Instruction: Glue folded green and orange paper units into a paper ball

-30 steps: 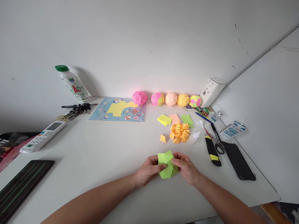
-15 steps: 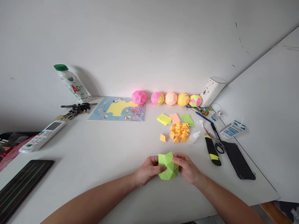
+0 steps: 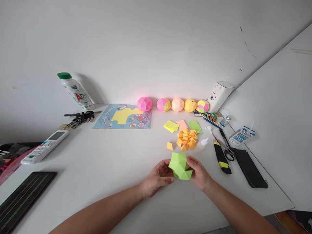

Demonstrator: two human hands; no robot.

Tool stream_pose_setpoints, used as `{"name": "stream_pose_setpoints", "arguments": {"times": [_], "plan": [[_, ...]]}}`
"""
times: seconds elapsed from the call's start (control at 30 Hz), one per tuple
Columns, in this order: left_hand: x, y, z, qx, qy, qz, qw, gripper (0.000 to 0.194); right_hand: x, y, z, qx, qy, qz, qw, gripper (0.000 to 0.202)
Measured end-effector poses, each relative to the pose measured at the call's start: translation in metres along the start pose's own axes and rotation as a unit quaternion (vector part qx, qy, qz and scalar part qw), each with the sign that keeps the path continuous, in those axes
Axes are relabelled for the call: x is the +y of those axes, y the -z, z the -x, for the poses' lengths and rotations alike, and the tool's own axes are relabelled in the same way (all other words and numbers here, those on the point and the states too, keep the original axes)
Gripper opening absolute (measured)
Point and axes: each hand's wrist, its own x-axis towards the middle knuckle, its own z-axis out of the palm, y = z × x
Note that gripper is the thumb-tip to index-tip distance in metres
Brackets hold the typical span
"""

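Note:
A light green faceted folded-paper piece (image 3: 179, 166) is held up above the white table, one pointed flap sticking out at its lower right. My right hand (image 3: 200, 172) pinches its right edge, the thumb in front and the other fingers mostly hidden behind. My left hand (image 3: 159, 177) is loosely cupped at the left edge, its fingertips close to or touching the paper, while its thumb is off the paper. Beyond the hands lie a pile of small orange folded-paper units (image 3: 187, 139) and a single orange piece (image 3: 170, 146).
Finished paper balls (image 3: 163, 105) line the wall. Yellow sticky notes (image 3: 171, 126), pink and green ones sit behind the pile, a glue bottle (image 3: 204, 141) beside it. At right are a box cutter (image 3: 222, 157), scissors (image 3: 229, 154) and black pouch (image 3: 251, 167); at left, a remote (image 3: 46, 146).
The green paper piece has been turned and raised slightly, so another side and a flap show. My left thumb has come off its face. My right hand keeps its pinch.

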Motion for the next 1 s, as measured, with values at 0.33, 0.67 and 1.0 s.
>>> {"name": "stream_pose_setpoints", "arguments": {"times": [0.33, 0.67, 1.0], "plan": [[-0.004, 0.001, 0.000, 0.079, 0.052, -0.023, 0.995, 0.026, 0.001, 0.001, 0.000, -0.040, -0.007, 0.052, 0.998, 0.031], [-0.006, 0.006, -0.003, 0.078, 0.031, 0.051, 0.995, 0.019, -0.005, 0.007, -0.003, -0.051, 0.019, 0.143, 0.988, 0.042], [0.002, -0.002, -0.004, 0.036, 0.070, 0.076, 0.994, 0.027, -0.005, 0.012, -0.008, -0.031, 0.039, 0.133, 0.990, 0.042]]}}
